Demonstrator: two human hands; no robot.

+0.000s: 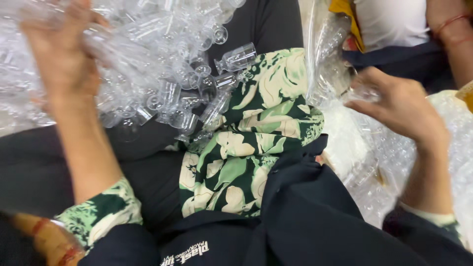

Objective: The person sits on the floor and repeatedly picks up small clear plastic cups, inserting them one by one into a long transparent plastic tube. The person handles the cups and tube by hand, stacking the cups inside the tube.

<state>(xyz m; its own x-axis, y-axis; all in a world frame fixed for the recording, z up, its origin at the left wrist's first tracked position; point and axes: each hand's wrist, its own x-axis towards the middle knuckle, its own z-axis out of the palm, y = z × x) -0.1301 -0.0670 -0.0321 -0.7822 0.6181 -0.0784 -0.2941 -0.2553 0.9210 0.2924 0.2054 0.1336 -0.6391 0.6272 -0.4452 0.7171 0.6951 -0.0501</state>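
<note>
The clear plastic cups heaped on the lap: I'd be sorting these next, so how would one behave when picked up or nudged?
Probably very light: the small clear plastic cups look thin-walled. Likely to roll or slide, since many lie on their sides on sloping dark cloth. Possibly slippery and easily crushed; the left hand grabs several at once.

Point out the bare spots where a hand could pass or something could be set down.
Bare room: the dark cloth below the pile of clear plastic cups, between the left hand's forearm and the floral fabric. Crowded: the cups fill the top left, and clear bags crowd the area around the right hand.
</note>
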